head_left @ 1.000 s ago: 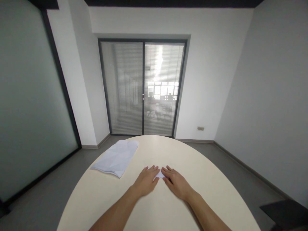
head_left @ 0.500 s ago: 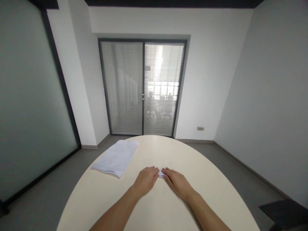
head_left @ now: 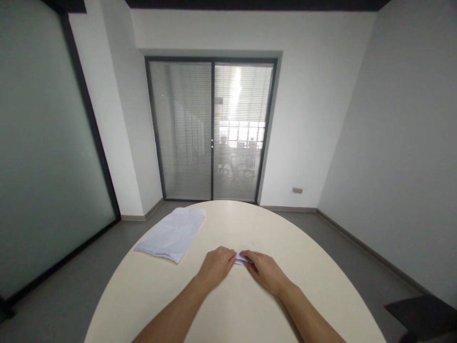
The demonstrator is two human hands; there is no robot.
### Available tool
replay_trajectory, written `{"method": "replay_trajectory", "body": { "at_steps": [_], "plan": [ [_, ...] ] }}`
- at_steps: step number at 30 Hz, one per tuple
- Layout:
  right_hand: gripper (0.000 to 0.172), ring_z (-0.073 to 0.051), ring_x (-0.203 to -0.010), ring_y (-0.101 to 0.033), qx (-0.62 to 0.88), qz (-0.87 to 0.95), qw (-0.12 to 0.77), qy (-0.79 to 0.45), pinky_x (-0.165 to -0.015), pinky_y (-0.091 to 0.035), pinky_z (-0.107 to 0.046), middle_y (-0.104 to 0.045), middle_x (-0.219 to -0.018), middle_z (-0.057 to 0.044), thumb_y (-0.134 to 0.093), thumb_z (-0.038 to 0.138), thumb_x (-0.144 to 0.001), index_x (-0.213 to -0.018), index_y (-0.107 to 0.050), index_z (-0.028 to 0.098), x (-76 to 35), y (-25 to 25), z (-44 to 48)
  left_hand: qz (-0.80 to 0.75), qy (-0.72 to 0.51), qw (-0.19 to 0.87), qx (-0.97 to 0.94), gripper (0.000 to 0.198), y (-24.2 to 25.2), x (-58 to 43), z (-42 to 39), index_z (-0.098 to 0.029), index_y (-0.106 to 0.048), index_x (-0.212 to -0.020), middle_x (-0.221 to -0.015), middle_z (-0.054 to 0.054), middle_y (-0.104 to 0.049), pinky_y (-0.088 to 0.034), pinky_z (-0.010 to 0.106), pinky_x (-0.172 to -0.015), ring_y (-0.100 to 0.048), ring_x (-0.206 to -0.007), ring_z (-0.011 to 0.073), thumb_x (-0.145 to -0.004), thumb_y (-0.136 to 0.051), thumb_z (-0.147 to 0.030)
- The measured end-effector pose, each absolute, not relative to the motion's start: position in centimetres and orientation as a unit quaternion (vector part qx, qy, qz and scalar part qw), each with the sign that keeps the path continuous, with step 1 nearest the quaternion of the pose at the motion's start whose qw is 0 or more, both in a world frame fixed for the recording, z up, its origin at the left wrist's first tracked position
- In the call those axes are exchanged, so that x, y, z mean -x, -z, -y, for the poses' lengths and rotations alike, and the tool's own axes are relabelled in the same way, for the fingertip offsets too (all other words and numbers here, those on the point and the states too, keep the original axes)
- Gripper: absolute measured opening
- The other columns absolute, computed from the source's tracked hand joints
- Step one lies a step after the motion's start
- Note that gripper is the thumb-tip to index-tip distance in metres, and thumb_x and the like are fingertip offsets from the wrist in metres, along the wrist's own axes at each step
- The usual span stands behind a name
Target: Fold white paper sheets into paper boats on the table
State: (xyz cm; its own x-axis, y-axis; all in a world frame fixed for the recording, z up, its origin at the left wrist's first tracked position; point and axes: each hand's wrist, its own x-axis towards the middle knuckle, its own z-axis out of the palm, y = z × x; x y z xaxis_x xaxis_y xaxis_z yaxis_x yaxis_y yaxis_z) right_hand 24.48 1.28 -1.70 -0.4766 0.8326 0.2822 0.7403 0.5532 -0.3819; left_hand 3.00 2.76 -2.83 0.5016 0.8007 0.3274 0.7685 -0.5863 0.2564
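Note:
A small folded piece of white paper (head_left: pixel 240 259) lies near the middle of the cream table, mostly covered by my fingers. From its left side, my left hand (head_left: pixel 217 267) grips it with the fingers curled. My right hand (head_left: pixel 264 271) holds the opposite side, thumb below and fingers bent over the top. Between the two hands only a short strip of the paper shows. Farther off to the left, a larger stack of white paper sheets (head_left: pixel 174 233) rests flat by the table's edge, apart from both hands.
The round cream table (head_left: pixel 228 309) fills the foreground. Beyond it stands a glass door with blinds (head_left: pixel 182 133). A frosted glass panel (head_left: pixel 43 157) is on the left, and a dark flat object (head_left: pixel 424 314) sits low at the right.
Fingers of both hands have curled in more around the small folded paper. A little more of its strip shows between them. The larger paper has not moved.

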Motion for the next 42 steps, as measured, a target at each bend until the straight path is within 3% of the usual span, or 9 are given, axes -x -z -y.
{"method": "replay_trajectory", "body": {
  "at_steps": [8,22,33,42],
  "plan": [
    [0.034,-0.020,-0.110,-0.064,0.428,0.865,0.239,-0.110,-0.099,-0.048,-0.034,-0.069,-0.122,-0.002,-0.044,0.024,-0.094,-0.120,-0.066,0.029,-25.0,0.9,-0.8,-0.444,-0.190,0.021,-0.875,0.021,1.9,-3.4,-2.1,-0.026,-0.064,-0.107,-0.102,0.003,-0.070,-0.049,0.030,-0.083,-0.062,-0.099,0.0204,-0.098,-0.046,-0.031],
    [0.034,-0.021,-0.112,-0.065,0.437,0.853,0.250,-0.137,-0.100,-0.048,-0.035,-0.070,-0.122,-0.002,-0.044,0.027,-0.095,-0.121,-0.066,0.029,-25.1,1.0,-1.0,-0.448,-0.213,0.050,-0.867,0.023,2.1,-3.1,-2.2,-0.024,-0.062,-0.113,-0.112,0.003,-0.068,-0.044,0.031,-0.095,-0.059,-0.106,0.0201,-0.093,-0.051,-0.025],
    [0.035,-0.021,-0.115,-0.062,0.442,0.846,0.271,-0.129,-0.104,-0.045,-0.038,-0.068,-0.124,-0.004,-0.043,0.025,-0.094,-0.121,-0.066,0.026,-25.4,2.1,-1.7,-0.439,-0.225,0.062,-0.868,0.025,2.1,-2.9,-2.2,-0.026,-0.065,-0.113,-0.111,0.001,-0.069,-0.045,0.031,-0.094,-0.059,-0.106,0.0202,-0.092,-0.051,-0.023],
    [0.039,-0.023,-0.130,-0.051,0.463,0.846,0.239,-0.116,-0.113,-0.036,-0.044,-0.059,-0.137,-0.007,-0.044,0.029,-0.095,-0.130,-0.061,0.025,-26.0,3.0,-2.3,-0.421,-0.221,0.070,-0.877,0.030,2.9,-2.9,-2.6,-0.030,-0.066,-0.120,-0.130,0.001,-0.063,-0.042,0.033,-0.105,-0.057,-0.119,0.0181,-0.095,-0.050,-0.026]
  ]
}}
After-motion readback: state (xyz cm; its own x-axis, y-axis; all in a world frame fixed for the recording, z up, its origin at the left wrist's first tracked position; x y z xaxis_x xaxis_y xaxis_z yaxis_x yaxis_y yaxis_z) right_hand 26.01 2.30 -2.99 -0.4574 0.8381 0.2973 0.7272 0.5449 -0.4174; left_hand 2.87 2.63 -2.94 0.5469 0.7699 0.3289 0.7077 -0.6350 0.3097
